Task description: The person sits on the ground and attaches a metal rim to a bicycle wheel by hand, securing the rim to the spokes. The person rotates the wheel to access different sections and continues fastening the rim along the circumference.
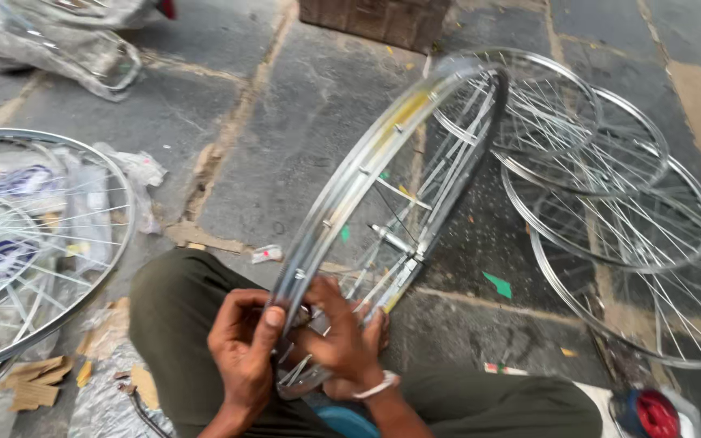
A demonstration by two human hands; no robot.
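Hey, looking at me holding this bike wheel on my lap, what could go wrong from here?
The wheel stands tilted on its edge, steadied only by your left hand and right hand at the near rim; it might tip sideways onto the finished wheels lying to the right. Your fingers sit among the spokes, so a slip or sudden turn could pinch them. Paper scraps on the ground could hide any small dropped part.
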